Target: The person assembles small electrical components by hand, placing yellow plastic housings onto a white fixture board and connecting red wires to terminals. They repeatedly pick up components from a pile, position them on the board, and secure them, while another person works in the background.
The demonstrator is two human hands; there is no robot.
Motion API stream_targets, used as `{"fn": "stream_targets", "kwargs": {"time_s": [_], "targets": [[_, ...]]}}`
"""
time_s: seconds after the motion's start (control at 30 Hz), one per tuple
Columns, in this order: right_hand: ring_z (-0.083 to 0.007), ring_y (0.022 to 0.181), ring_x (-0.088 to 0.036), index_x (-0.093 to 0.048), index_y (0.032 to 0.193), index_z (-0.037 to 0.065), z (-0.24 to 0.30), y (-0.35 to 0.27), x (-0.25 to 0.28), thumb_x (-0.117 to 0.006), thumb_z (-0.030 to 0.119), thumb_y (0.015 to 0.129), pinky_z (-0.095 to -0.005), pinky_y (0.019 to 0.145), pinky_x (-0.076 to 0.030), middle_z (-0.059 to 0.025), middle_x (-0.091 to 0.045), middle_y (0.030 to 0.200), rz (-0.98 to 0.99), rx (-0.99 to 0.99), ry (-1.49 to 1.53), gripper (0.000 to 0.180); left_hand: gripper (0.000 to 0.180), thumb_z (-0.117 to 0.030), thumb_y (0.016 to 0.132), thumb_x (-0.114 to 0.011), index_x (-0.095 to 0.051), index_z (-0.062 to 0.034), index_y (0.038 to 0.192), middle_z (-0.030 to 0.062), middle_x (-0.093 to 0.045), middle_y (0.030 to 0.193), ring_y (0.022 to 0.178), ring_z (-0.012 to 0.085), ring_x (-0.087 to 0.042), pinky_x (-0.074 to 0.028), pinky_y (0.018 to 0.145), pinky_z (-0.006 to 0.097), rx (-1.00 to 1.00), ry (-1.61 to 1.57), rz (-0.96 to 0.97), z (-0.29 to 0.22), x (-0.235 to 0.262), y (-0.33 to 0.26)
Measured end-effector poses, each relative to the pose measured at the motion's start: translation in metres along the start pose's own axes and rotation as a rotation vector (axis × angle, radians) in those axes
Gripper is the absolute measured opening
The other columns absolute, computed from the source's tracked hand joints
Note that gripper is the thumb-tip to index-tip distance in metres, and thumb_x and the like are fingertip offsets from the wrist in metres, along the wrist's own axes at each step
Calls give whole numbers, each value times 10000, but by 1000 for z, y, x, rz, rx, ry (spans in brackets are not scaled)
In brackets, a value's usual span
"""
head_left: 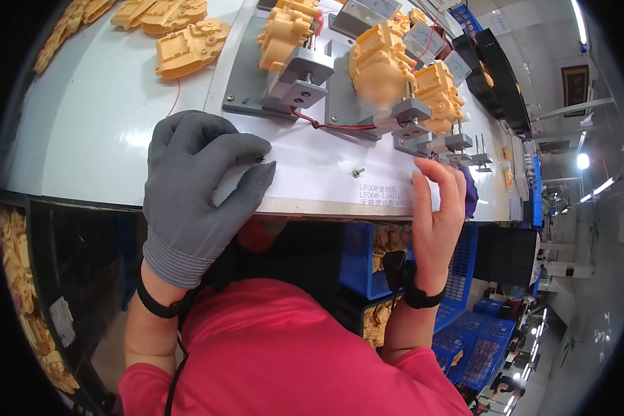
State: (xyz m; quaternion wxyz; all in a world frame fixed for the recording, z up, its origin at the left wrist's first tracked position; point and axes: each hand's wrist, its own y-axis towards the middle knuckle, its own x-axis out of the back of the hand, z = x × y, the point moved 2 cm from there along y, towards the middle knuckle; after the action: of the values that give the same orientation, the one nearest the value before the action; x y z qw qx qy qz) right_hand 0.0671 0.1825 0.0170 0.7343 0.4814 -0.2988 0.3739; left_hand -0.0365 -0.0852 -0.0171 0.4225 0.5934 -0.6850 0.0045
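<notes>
My left hand (201,177), in a grey knit glove, rests at the bench's front edge. Its thumb and index finger curl in a pinch around a small metal screw (260,159). My right hand (437,201) is bare, with thumb and index tips brought close together; whatever lies between them is too small to make out. On the white sheet (312,180) between my hands lies another small screw (358,172). Beyond the hands stand grey test fixtures (301,80) bearing yellow plastic gear housings (378,59). A red and black wire (340,127) runs between the fixtures.
Loose yellow housings (193,48) lie at the back left of the white bench (104,139). Analog meters (367,12) stand behind the fixtures. Below the bench are blue crates (357,260) holding yellow parts, and more housings (24,277) fill a container at lower left.
</notes>
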Motion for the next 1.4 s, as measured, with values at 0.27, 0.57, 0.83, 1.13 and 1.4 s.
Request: {"fn": "stream_targets", "kwargs": {"time_s": [0.27, 0.57, 0.83, 1.13, 1.4], "targets": [[-287, 917, -584, -650, 972, -3, -16, -5, 1, -675, 63, 921, -377, 845, -467, -127, -619, 976, 75, -102, 18, 87, 208, -92, 762, -779, -738, -102, 966, 74, -592, 955, 1011, 257, -536, -449, 911, 376, -14, -8, 31, -1, 2, 0], [-299, 982, -597, -688, 1041, 25, 11, -1, 0, -686, 72, 911, -387, 916, -457, -110, -654, 1014, 1, 16, 77, 138, 211, -99, 759, -784, -741, -107, 965, 72, -588, 952, 1026, 255, -535, -455, 909, 373, 26, -19, 49, 1, 1, -1], [-266, 922, -565, -694, 977, 71, 36, 1, -36, -756, 70, 847, -367, 829, -427, -71, -615, 935, 118, 137, 145, 145, 169, -183, 767, -791, -742, -130, 920, 58, -610, 912, 989, 272, -551, -456, 890, 398, 13, -37, 3, 1, 0, 1], [-284, 953, -583, -678, 1055, 32, 39, 0, -31, -762, 31, 818, -368, 869, -478, -105, -636, 991, 160, 30, 220, 252, 186, -152, 749, -806, -743, -138, 924, 50, -595, 908, 950, 268, -555, -462, 866, 375, -21, -35, -3, 2, 2, 0], [-166, 958, -532, -632, 1121, -5, 45, 3, -37, -619, 42, 961, -291, 921, -418, -62, -597, 1043, 107, 83, 393, 168, 176, -176, 748, -818, -749, -173, 910, 5, -623, 886, 964, 249, -569, -453, 897, 386, 10, -97, 0, 4, 4, 1]]}}
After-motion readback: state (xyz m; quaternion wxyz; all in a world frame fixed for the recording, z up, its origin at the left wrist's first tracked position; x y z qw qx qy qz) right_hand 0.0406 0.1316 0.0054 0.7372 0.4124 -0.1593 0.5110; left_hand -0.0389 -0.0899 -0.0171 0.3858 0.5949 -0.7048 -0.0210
